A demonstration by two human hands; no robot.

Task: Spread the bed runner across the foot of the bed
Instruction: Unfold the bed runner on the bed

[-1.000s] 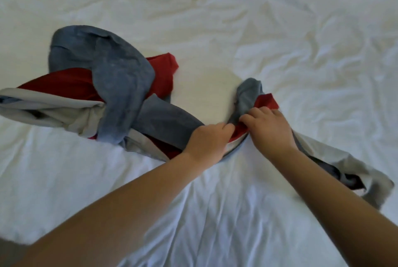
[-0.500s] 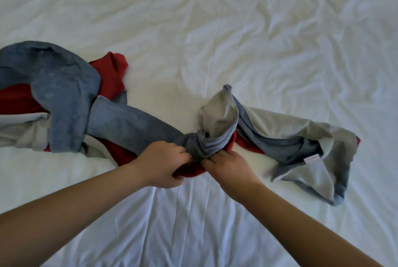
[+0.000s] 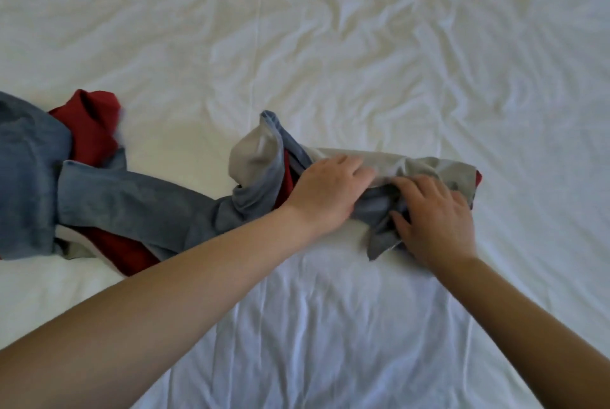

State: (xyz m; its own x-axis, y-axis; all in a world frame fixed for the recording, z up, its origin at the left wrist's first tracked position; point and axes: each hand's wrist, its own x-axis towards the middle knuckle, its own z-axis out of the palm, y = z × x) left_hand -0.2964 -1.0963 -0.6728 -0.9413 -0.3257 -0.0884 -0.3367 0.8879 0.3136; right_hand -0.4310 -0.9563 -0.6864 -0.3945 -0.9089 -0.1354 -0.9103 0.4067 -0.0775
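Observation:
The bed runner [image 3: 138, 197] is a long crumpled strip of blue, red and grey cloth. It lies twisted across the white bed, from the left edge of view to right of the middle. My left hand [image 3: 330, 192] lies on top of the runner's bunched right part, fingers stretched over the grey cloth. Just to its right, my right hand [image 3: 434, 220] has its thumb and fingers round a bunch of blue folds at the runner's right end. That end [image 3: 439, 167] is folded back on itself in a heap.
The wrinkled white sheet [image 3: 330, 45] fills the whole view. The runner's left part [image 3: 29, 157] is a loose pile of blue and red that runs out of view at the left edge.
Both hands have moved right along the runner, from its knotted middle to the right-hand heap. That end is more gathered than before, and the view has shifted right.

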